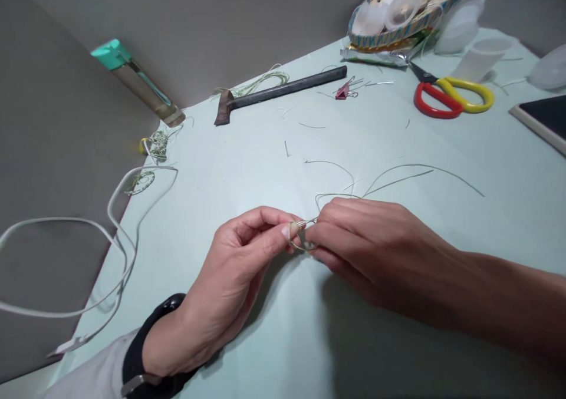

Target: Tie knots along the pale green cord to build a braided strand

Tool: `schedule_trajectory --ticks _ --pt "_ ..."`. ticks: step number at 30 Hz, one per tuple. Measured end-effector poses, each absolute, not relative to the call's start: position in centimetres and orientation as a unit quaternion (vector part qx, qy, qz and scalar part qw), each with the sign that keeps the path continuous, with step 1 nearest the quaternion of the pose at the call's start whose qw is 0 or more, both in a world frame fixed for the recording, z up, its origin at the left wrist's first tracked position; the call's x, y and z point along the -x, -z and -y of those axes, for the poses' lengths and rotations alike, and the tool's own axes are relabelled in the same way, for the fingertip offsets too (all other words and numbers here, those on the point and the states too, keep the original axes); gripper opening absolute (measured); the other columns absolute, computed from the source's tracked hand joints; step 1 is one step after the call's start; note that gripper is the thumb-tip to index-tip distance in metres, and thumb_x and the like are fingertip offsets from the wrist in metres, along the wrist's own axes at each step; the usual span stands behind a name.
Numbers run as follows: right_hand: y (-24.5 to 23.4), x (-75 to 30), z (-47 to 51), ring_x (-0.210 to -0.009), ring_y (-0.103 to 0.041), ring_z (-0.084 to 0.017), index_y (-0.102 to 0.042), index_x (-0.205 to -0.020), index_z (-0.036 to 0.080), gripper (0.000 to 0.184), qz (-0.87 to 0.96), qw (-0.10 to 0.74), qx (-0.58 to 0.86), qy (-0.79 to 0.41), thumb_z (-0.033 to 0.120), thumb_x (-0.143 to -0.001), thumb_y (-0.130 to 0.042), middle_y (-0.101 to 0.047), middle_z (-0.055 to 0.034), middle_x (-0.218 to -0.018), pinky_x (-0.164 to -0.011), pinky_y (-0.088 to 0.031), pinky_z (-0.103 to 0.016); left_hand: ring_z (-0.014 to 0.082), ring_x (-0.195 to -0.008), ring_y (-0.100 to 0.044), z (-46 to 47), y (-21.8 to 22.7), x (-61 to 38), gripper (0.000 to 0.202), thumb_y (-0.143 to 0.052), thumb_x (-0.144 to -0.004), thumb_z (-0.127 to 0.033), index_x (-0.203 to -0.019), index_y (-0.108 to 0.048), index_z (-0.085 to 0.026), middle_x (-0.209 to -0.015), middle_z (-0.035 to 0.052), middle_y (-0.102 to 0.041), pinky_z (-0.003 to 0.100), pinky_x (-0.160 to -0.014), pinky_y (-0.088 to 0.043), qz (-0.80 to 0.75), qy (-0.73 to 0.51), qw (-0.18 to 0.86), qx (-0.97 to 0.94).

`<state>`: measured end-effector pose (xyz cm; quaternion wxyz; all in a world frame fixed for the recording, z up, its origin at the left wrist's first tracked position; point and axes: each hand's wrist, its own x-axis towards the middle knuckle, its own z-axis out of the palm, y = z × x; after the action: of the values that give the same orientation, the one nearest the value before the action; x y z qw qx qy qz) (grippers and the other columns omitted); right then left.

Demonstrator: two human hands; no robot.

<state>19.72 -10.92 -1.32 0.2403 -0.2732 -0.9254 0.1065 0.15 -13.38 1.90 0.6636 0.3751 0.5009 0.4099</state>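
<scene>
Pale green covers the table (230, 175), its left edge slanting away to a far corner; a broad stretch runs between both hands and the far side. Over that left edge a white cable (57, 218) loops outward. At the far right sits a basket (384, 38) of plastic cups; the hammer (287, 88) lies along the far edge, with scissors (437, 114) to its right — all well apart from the fingers.

Near the middle, the left hand (239, 251) is nearly closed, thumb and forefinger pinching a small loop (289, 237) of thin strand. Just beside it, the right hand (367, 240) curls inward, fingertips gripping the loop's other side — partly hidden. Long strand ends (411, 164) arc out beyond the knuckles, and short clippings (286, 148) lie past them.
</scene>
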Motion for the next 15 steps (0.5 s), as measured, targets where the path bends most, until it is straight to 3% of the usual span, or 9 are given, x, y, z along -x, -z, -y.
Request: schedule_trajectory --ticks 5,15 --pt "1.75 -19.14 10.96 -0.067 -0.048 -0.015 -0.064 -0.088 0.017 0.014 0.912 0.272 0.296 -0.085 0.02 -0.098 -0.054 -0.059 0.0001 -0.076 -0.059 -0.032 -0.029 0.009 -0.077 -0.059 13.31 -1.85 -0.14 0.014 -0.073 -0.09 -0.019 -0.076 -0.071 -0.015 -0.076 -0.0001 -0.066 0.017 -0.079 -0.049 -0.515 -0.408 0.655 -0.373" --pt "2.07 -19.07 11.02 -0.067 -0.044 -0.014 -0.058 -0.077 0.018 0.022 0.922 0.234 0.294 -0.096 0.01 -0.095 -0.047 -0.056 -0.0007 -0.075 -0.058 -0.028 -0.031 0.0091 -0.077 -0.058 13.3 -1.63 -0.31 0.013 -0.075 -0.087 -0.019 -0.077 -0.07 -0.014 -0.077 0.0005 -0.066 0.017 -0.078 -0.048 -0.522 -0.435 0.641 -0.357"
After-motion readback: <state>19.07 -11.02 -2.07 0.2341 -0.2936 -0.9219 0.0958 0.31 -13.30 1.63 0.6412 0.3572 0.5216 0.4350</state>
